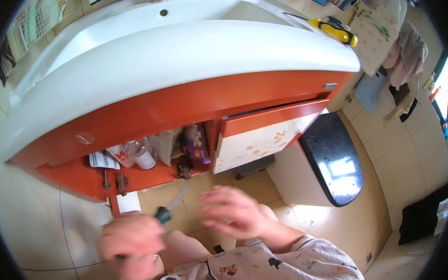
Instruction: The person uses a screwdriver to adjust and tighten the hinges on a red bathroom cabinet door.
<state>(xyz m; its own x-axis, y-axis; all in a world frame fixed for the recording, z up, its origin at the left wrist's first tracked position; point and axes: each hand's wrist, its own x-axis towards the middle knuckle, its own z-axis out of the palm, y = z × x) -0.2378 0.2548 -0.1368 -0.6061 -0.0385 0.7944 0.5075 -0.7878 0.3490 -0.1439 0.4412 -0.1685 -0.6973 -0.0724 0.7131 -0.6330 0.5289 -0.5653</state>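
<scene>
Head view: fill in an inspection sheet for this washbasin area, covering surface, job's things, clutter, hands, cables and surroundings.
Surface: white washbasin over a red cabinet; left compartment open.
Job's things: green-handled screwdriver, blade pointing toward the cabinet; brown hinge-like fittings along the compartment's lower edge.
Clutter: yellow-and-black screwdriver on the basin's right end; clear bottle, purple package and striped cloth inside the compartment.
Hands: left hand, blurred, has its grip around the green handle; right hand, fingers loosely bent, appears to hold nothing.
Cables: nothing seen.
Surroundings: bin with black lid at right; hanging cloths beyond.
</scene>
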